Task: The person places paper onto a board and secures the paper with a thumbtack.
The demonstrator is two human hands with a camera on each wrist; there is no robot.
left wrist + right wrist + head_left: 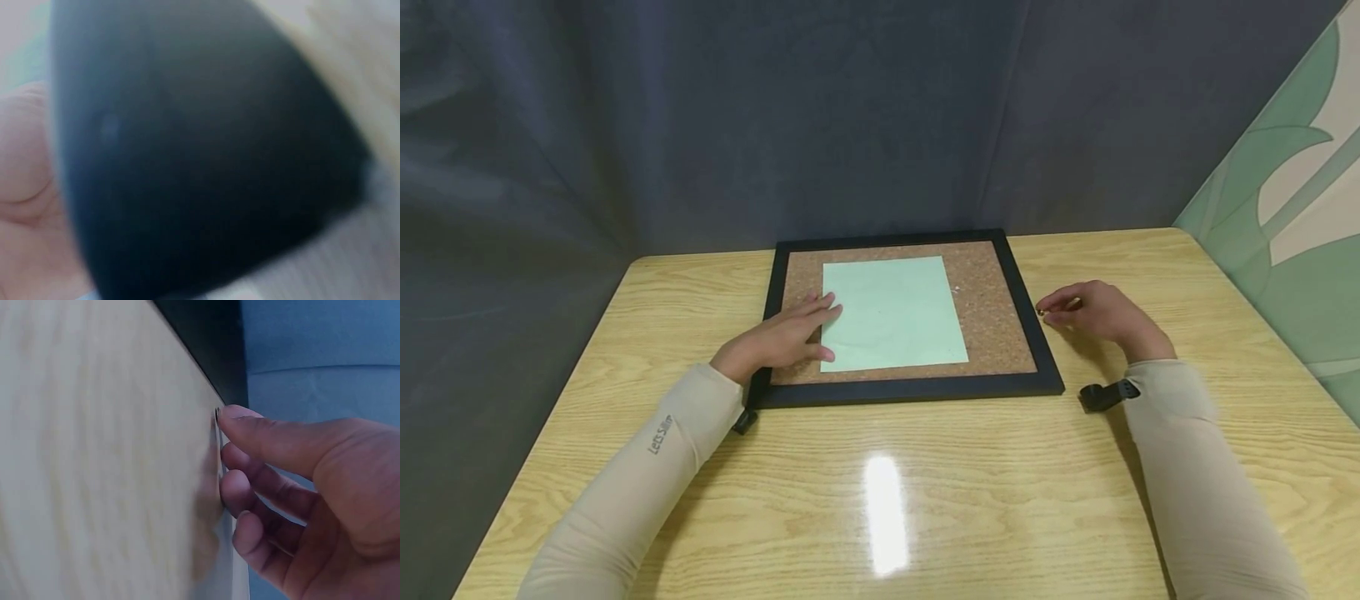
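Green paper (891,312) lies inside the framed corkboard (992,333).

This looks like a staged recording booth or lab corner, not a lived-in room. A dark blue-grey cloth backdrop (775,117) hangs in folds right behind a light wood-grain bench (880,500), and a pale green panel with a leaf pattern (1285,192) closes off the right side.

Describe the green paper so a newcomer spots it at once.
On the wooden table lies a black-framed cork board. The pale green sheet lies flat on the cork, the left hand resting on its left edge; it is the only smooth, light rectangle inside the frame.
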